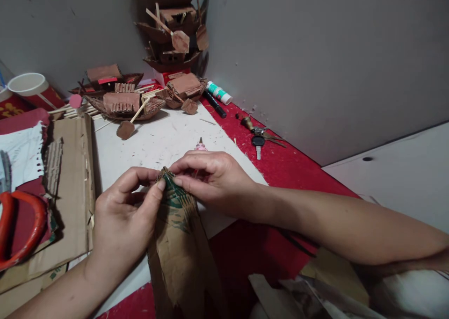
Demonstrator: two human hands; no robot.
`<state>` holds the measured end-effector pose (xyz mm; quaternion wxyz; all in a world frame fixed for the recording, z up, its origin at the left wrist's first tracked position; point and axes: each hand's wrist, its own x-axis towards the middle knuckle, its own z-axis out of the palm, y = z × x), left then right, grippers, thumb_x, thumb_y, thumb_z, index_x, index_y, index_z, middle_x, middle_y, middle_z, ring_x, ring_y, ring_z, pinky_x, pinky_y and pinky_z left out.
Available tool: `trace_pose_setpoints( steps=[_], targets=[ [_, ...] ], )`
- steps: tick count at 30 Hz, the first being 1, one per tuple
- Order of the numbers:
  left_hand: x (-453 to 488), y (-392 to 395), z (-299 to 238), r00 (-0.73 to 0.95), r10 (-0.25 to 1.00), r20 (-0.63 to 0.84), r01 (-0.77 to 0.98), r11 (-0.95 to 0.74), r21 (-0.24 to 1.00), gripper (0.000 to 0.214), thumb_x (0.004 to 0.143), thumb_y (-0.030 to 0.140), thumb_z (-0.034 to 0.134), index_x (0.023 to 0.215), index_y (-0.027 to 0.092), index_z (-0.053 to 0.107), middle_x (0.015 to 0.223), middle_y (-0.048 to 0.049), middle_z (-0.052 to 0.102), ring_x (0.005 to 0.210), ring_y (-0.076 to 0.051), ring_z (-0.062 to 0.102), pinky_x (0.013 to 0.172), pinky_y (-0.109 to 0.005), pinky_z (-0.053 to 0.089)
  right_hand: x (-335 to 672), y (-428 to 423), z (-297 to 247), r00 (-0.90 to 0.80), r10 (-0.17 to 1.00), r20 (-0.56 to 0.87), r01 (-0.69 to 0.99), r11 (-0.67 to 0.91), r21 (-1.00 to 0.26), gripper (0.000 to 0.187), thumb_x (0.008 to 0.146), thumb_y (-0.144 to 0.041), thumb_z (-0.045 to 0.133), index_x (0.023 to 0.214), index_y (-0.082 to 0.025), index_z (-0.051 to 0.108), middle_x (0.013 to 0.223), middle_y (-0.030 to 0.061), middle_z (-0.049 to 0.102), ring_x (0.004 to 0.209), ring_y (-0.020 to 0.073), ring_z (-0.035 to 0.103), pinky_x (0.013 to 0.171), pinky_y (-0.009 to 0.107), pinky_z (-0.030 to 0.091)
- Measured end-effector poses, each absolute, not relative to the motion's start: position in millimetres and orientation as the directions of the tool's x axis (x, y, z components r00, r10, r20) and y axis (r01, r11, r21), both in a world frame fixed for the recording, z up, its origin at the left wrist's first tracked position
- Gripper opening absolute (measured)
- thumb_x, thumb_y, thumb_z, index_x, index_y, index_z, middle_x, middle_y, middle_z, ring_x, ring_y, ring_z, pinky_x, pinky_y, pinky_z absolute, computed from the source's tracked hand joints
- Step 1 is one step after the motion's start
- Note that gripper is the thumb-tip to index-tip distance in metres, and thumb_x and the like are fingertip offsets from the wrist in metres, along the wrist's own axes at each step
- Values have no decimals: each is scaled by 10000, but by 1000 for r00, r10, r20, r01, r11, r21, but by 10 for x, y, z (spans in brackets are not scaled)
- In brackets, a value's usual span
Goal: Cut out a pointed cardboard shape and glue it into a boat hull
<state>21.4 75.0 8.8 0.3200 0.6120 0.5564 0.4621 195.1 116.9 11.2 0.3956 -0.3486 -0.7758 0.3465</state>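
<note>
A brown piece of cardboard [178, 249] with green print hangs down toward me, its far end bent to a narrow, creased tip. My left hand [129, 211] is closed on the left side of that tip, thumb on top and fingers beneath. From the right, my right hand [213, 176] pinches the same tip between thumb and forefinger. Just beyond my right hand pokes up a pointed metal tip with a pink part [200, 144]; the rest of it is hidden behind the hand.
Cardboard model boats [122, 103] with paddles stand at the back, more stacked in the corner [175, 33]. Orange-handled scissors [38, 225] and cardboard sheets [72, 169] lie left. Paper cups [31, 90] stand back left. Keys [258, 143], a black marker [215, 105] and a glue stick [220, 93] lie along the right wall.
</note>
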Motion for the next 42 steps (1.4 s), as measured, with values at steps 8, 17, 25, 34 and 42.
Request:
trace_pose_setpoints(
  steps=[8,17,25,34,42],
  targets=[
    [189,741,87,-34,977,210,432,-175,885,63,819,247,676,875,237,648,793,51,660,630,-79,612,568,-173,486,1933,1188,108,-449,838,311,196,432,-880,133,808,-54,569,818,-116,686,762,-12,657,677,71,569,613,171,431],
    [188,758,85,-22,978,209,440,-178,880,38,821,244,675,846,232,648,769,53,655,625,-74,596,573,-170,479,1917,1194,86,-454,843,288,170,400,-901,130,800,-61,571,783,-116,687,742,-11,659,661,71,568,608,177,431],
    [206,757,102,-42,980,197,399,-164,902,68,812,252,681,859,226,639,783,48,656,622,-79,600,566,-181,482,1943,1181,168,-440,879,183,164,279,-946,67,779,-112,621,779,-112,688,677,-17,632,602,67,534,568,178,431],
    [207,742,111,-25,979,202,439,-171,882,65,815,256,678,857,220,645,790,30,664,650,-100,615,602,-210,492,1962,1188,161,-465,867,181,195,300,-934,98,797,-129,614,757,-124,703,691,-5,675,660,98,593,633,208,467],
    [214,736,110,-22,978,209,452,-177,875,75,817,261,675,854,208,637,787,24,660,666,-104,610,617,-216,484,1958,1197,151,-483,856,186,157,294,-943,94,791,-124,616,767,-111,706,714,4,689,682,102,606,637,201,461]
  ],
)
